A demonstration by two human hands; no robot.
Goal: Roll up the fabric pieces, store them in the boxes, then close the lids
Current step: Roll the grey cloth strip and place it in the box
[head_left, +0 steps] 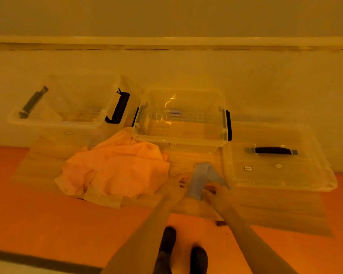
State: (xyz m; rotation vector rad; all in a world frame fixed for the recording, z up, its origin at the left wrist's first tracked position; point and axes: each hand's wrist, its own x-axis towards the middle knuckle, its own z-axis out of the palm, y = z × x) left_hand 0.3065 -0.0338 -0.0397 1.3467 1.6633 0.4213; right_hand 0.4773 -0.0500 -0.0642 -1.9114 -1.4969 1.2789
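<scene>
Blue cloth (198, 180), thin and partly rolled, is held low in the middle of the frame, pinched by the left hand (174, 184) and the right hand (216, 191). A crumpled pale fabric (115, 167) is seen left of it, below two clear open boxes (179, 119).

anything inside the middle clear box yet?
No fabric shows inside the middle clear box: only its ribbed floor and a small pale label, seen through the walls. The blue fabric is outside it, held by the left hand and right hand.
</scene>
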